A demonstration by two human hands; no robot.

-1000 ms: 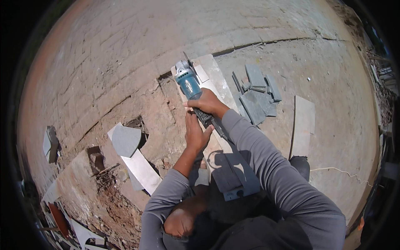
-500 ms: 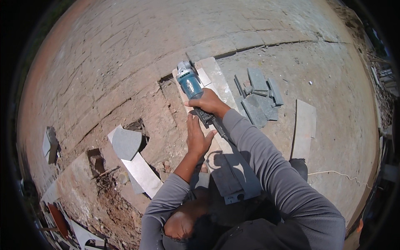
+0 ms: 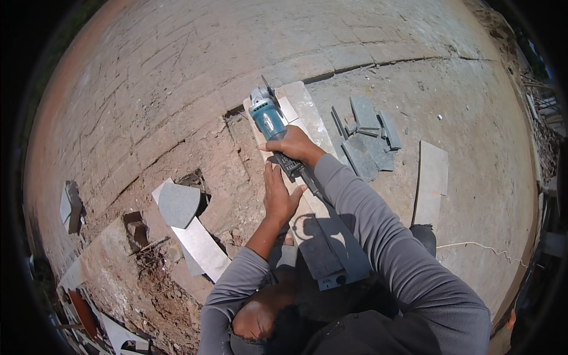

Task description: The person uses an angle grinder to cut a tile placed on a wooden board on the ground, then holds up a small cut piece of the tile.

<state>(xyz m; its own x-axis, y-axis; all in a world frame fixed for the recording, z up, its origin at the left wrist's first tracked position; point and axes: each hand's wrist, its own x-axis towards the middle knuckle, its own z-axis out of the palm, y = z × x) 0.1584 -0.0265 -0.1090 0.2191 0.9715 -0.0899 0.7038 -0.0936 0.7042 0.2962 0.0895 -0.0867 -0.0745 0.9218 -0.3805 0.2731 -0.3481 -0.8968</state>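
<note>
My right hand (image 3: 292, 144) is wrapped round a teal-and-silver angle grinder (image 3: 269, 123), which points away from me, its thin disc upright at the far end. Beneath it lies a long pale board (image 3: 316, 122) bearing lighter strips, one short piece (image 3: 289, 111) beside the disc, with its near part shaded by my shadow. My left hand (image 3: 282, 198) rests on the board's left side just below the grinder, fingers stretched forward and thumb apart; whether it also touches the grinder's dark rear end I cannot tell.
To the right lie several grey stone slabs (image 3: 370, 154), a long beige panel (image 3: 432, 183) and a thin cord (image 3: 473, 245). To the left are a curved grey piece (image 3: 177, 204) on a white strip (image 3: 201, 248), broken, pitted ground (image 3: 160, 284) and a small slab (image 3: 70, 204).
The whole view sits slightly lower in the picture than a second ago. My hands and the grinder have barely moved against the board; the left fingers look slightly straighter.
</note>
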